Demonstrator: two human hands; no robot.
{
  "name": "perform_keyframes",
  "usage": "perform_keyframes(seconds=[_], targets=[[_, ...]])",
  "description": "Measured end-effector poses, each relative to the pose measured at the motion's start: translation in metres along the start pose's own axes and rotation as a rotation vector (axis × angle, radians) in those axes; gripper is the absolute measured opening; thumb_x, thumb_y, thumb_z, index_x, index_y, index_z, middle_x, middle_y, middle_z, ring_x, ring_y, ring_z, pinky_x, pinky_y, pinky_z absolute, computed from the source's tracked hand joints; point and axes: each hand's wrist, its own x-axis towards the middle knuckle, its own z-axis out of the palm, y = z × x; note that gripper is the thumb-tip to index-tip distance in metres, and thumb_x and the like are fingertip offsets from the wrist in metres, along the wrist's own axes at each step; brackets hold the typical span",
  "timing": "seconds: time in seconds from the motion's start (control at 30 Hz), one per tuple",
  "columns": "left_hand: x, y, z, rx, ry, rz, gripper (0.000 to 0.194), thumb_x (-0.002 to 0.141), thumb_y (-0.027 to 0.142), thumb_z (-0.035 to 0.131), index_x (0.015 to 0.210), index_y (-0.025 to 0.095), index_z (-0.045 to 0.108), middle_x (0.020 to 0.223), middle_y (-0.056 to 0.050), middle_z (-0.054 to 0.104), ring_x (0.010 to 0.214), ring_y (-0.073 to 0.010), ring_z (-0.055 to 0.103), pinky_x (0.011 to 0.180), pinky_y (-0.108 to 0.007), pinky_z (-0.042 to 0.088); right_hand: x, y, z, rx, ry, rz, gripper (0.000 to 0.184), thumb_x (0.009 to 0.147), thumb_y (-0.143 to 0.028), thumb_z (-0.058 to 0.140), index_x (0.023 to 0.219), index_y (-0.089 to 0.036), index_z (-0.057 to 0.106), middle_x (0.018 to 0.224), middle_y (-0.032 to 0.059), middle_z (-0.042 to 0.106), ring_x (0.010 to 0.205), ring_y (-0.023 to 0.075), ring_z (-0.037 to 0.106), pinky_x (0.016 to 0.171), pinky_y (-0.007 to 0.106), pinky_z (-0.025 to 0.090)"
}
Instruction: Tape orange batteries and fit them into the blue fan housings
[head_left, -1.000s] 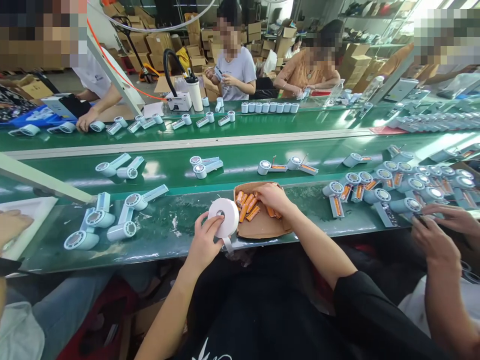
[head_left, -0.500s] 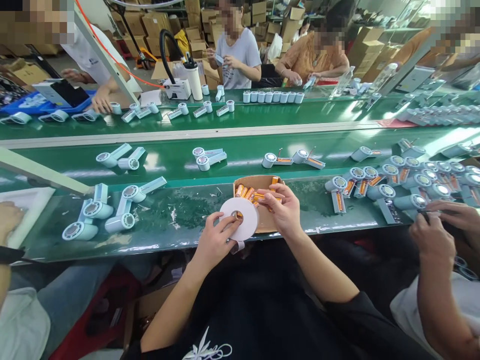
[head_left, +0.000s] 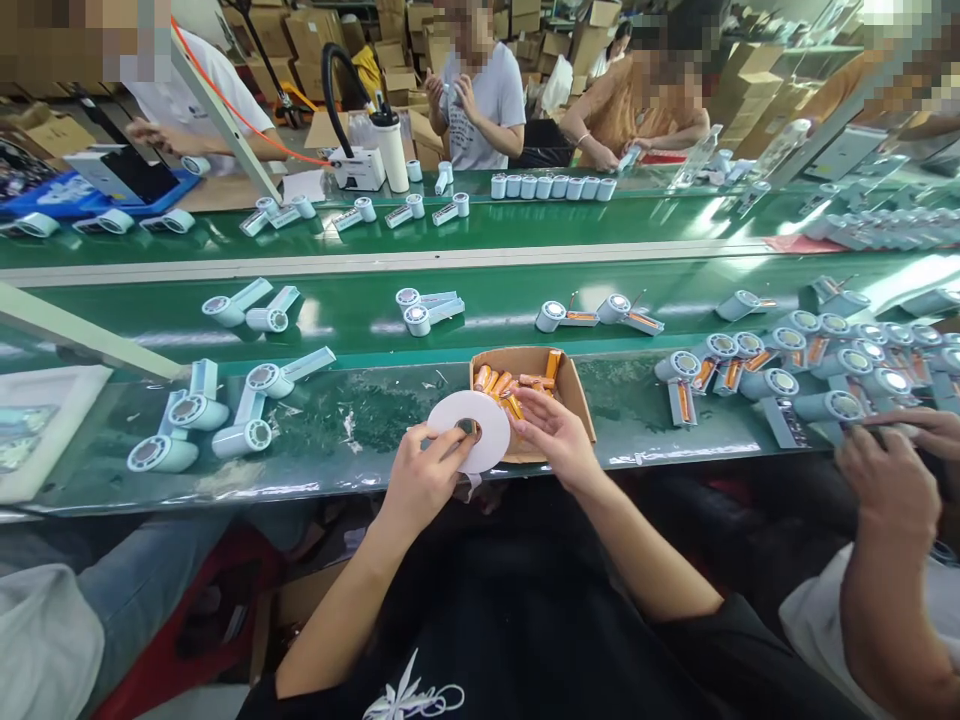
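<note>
A white roll of tape [head_left: 487,440] is in my left hand [head_left: 427,468], whose fingers reach into its core; a loose tape end hangs below. My right hand [head_left: 562,440] is at the roll's right edge, thumb and fingertips around one end of an orange battery [head_left: 513,406]. How firmly it is gripped is hard to see. Just behind both hands stands an open cardboard box [head_left: 576,402] with several orange batteries, partly hidden by the roll and my right hand.
Light-blue handheld fan bodies [head_left: 247,438] lie on the bench to the left, and more with batteries [head_left: 682,400] crowd the right. A green conveyor [head_left: 337,320] carries several others. A co-worker's hands [head_left: 892,460] work at the right; other people sit across the line.
My right hand has lowered from over the box toward the roll's edge. The tape roll has shifted slightly left and tilted. The co-worker's hand at the far left has left the view.
</note>
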Motion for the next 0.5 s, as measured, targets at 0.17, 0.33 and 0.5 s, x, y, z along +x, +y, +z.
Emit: perform_keyframes(seconds=[0.17, 0.33, 0.5], targets=[[0.011, -0.005, 0.000, 0.047, -0.008, 0.058, 0.046, 0.096, 0.014, 0.057, 0.137, 0.030, 0.072, 0.120, -0.006, 0.077, 0.103, -0.0266, 0.060, 0.109, -0.048, 0.047, 0.034, -0.008, -0.018, -0.116, -0.235, 0.252, 0.069, 0.062, -0.027, 0.098, 0.126, -0.018, 0.073, 0.102, 0.0072, 0.083, 0.097, 0.0288, 0.080, 0.093, 0.049, 0.067], [0.024, 0.030, 0.019, 0.100, 0.244, -0.204, 0.041, 0.097, 0.047, 0.070, 0.130, 0.023, 0.073, 0.098, -0.011, 0.073, 0.101, -0.0315, 0.056, 0.098, -0.053, 0.038, 0.033, 0.022, 0.025, 0.246, 0.286, -0.099, 0.061, 0.072, -0.042, 0.092, 0.125, -0.025, 0.065, 0.123, 0.0076, 0.079, 0.120, 0.0261, 0.074, 0.105, 0.045, 0.061], [0.019, 0.039, 0.023, -0.021, 0.215, -0.166, 0.054, 0.094, 0.059, 0.071, 0.131, 0.020, 0.073, 0.090, -0.010, 0.067, 0.098, -0.0292, 0.054, 0.091, -0.045, 0.038, 0.037, 0.014, 0.016, 0.325, 0.301, -0.083, 0.065, 0.069, -0.035, 0.093, 0.125, -0.029, 0.063, 0.108, 0.0026, 0.081, 0.108, 0.0247, 0.078, 0.099, 0.044, 0.064]])
